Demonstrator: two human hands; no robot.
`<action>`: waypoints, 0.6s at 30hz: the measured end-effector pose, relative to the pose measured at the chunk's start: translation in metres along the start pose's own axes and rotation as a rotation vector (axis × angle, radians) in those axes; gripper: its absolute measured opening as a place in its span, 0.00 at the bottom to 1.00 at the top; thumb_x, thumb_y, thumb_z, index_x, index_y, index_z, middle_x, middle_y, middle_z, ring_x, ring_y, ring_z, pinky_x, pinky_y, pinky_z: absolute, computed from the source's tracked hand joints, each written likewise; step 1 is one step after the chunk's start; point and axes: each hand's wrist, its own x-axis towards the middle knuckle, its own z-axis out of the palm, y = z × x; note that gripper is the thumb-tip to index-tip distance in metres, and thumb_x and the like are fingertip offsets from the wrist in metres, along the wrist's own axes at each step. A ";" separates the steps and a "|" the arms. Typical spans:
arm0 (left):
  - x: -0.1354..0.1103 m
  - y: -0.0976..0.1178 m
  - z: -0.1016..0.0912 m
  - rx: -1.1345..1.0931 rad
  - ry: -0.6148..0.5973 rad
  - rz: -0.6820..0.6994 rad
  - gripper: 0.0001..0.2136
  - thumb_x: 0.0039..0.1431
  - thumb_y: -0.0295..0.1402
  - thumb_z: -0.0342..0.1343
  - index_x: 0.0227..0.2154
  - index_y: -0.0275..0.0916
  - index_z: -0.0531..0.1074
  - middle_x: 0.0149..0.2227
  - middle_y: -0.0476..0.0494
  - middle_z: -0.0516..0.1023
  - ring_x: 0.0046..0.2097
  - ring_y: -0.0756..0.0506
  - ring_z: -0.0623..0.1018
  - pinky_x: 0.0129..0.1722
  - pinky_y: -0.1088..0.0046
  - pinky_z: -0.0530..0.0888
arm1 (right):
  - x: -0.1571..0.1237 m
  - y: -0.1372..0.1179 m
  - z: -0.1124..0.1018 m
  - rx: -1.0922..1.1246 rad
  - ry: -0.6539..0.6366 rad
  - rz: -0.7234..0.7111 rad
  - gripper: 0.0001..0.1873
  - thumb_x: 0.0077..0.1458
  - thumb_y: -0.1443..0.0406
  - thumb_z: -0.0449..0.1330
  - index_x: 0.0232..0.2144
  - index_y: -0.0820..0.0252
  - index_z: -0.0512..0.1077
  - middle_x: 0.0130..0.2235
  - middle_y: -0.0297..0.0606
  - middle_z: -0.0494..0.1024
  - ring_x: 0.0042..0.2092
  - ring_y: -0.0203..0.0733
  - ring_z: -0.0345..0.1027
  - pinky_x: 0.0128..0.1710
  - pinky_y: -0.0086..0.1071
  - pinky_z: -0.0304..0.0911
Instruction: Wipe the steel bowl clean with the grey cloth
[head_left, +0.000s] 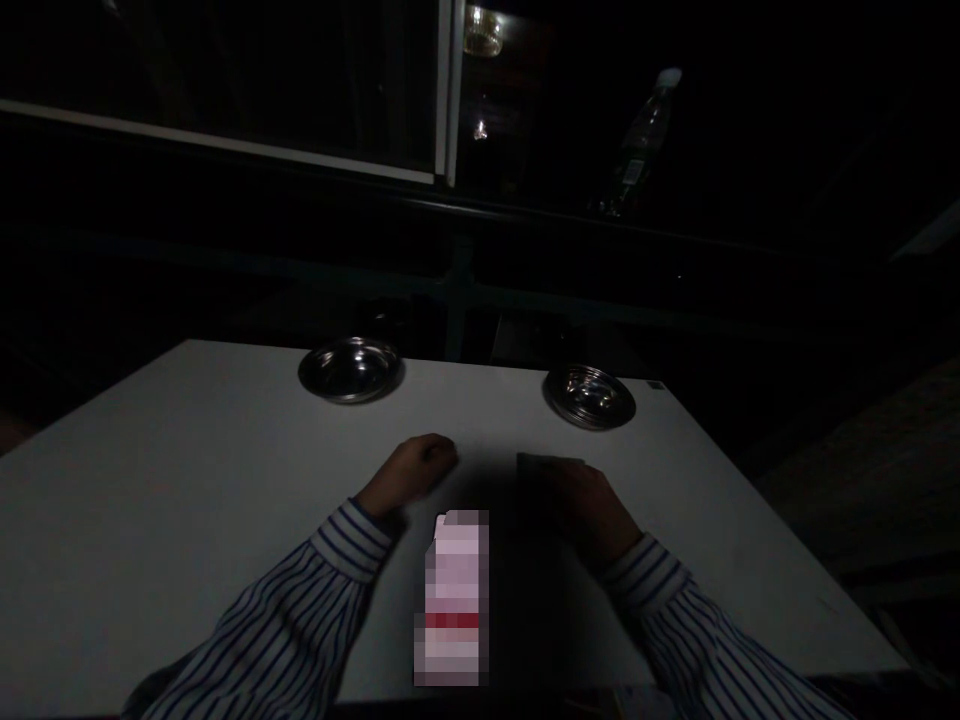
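My left hand (409, 472) rests on or just above the white table, its fingers curled into a loose fist. Nothing shows in it. Across from it, my right hand (592, 512) is wrapped around a dark object (541, 482) with a straight grey top edge; deep shadow hides its kind. Between my forearms lies a lit phone (454, 600), its screen blurred into blocks. Beyond my left hand sits a shiny metal bowl (351, 370). Past my right hand are stacked metal bowls (590, 396), with several rims showing.
The white table (225, 450) ends just behind the bowls. A clear plastic bottle (641, 145) with a white cap stands on a dark ledge further back. A pale window frame (448, 95) rises at the back. The surroundings are very dark.
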 end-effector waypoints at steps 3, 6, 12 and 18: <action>-0.009 -0.013 -0.015 0.008 0.051 0.009 0.17 0.49 0.41 0.52 0.35 0.34 0.75 0.36 0.38 0.79 0.36 0.43 0.77 0.37 0.68 0.70 | 0.017 -0.010 -0.011 0.042 -0.032 -0.044 0.17 0.58 0.66 0.47 0.48 0.61 0.68 0.48 0.43 0.72 0.49 0.44 0.65 0.49 0.38 0.58; -0.016 -0.029 -0.030 -0.005 0.122 0.003 0.16 0.49 0.41 0.51 0.34 0.35 0.76 0.35 0.38 0.80 0.37 0.42 0.77 0.38 0.67 0.70 | 0.037 -0.022 -0.018 0.063 -0.079 -0.064 0.17 0.58 0.66 0.47 0.46 0.62 0.69 0.46 0.43 0.73 0.47 0.43 0.66 0.48 0.37 0.58; -0.024 -0.054 -0.059 -0.005 0.207 -0.076 0.17 0.50 0.42 0.50 0.31 0.34 0.76 0.28 0.40 0.80 0.31 0.43 0.76 0.31 0.68 0.70 | 0.080 -0.051 -0.024 0.027 -0.144 -0.165 0.16 0.56 0.68 0.48 0.44 0.62 0.70 0.46 0.43 0.74 0.48 0.43 0.66 0.47 0.34 0.58; -0.023 -0.068 -0.088 -0.039 0.349 -0.130 0.15 0.49 0.41 0.51 0.29 0.35 0.77 0.32 0.39 0.80 0.34 0.42 0.77 0.35 0.68 0.70 | 0.121 -0.080 -0.025 0.015 -0.215 -0.156 0.15 0.57 0.68 0.47 0.39 0.60 0.73 0.42 0.43 0.76 0.45 0.45 0.68 0.44 0.34 0.58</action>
